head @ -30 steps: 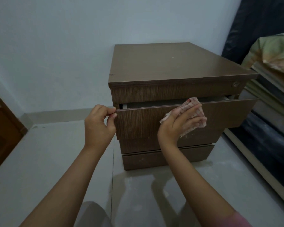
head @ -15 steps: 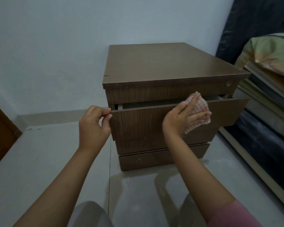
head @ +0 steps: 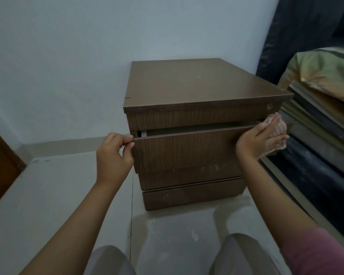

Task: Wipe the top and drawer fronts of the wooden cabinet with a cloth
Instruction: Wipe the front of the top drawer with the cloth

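Wooden cabinet (head: 205,120) against the far wall — drawer front (head: 185,149) being wiped.
Left hand (head: 113,155) pinches the pulled-out drawer's left edge; right hand (head: 260,141) presses the cloth (head: 276,128) flat at its right end — next, probably the lower fronts.

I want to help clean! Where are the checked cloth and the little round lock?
red-and-white checked cloth (head: 278,127), head view, on its bare upper part above the fingers.
small round metal lock (head: 269,106), head view, on its face.
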`<state>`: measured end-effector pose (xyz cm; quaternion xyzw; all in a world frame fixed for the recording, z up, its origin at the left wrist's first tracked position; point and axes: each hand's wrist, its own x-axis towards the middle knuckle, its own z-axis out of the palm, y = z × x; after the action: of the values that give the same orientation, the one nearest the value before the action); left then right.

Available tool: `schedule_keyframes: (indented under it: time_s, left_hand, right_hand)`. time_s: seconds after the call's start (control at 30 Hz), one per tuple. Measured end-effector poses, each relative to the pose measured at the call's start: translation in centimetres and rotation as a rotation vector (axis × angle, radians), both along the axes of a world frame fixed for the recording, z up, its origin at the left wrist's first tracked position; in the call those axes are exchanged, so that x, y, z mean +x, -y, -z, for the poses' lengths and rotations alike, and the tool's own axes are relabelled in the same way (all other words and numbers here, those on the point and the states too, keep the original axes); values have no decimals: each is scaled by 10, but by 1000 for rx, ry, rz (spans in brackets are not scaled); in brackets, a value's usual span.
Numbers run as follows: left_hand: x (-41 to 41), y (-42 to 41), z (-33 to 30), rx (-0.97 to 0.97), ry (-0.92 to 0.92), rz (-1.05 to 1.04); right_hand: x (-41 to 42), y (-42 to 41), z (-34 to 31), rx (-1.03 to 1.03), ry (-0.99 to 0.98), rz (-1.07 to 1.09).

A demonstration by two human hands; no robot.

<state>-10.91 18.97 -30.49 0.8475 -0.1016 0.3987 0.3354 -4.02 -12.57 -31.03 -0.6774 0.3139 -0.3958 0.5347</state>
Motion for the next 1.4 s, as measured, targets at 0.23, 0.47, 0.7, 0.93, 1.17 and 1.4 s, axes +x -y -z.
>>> schedule_keyframes:
  time_s: [0.23, 0.47, 0.7, 0.93, 1.17, 1.4]
  left_hand:
    - [-1, 1, -2, 7, -9, -11]
    - [-1, 2, -3, 17, -13, -23]
    - [0, 2, -1, 17, 1, -35]
    - [0, 3, 0, 12, -6, -49]
    - [0, 3, 1, 10, -7, -36]
    - [2, 1, 2, -13, 8, -25]
  right_hand:
    - [6, 38, -6, 68, -19, 31]
    - [7, 61, -12, 124, -2, 81]
    - [7, 50, -8, 254, 5, 127]
    - [5, 11, 18, 354, -42, 101]
    - [-3, -28, 35, 393, 21, 19]
    - [-24, -104, 30, 308, 59, -157]
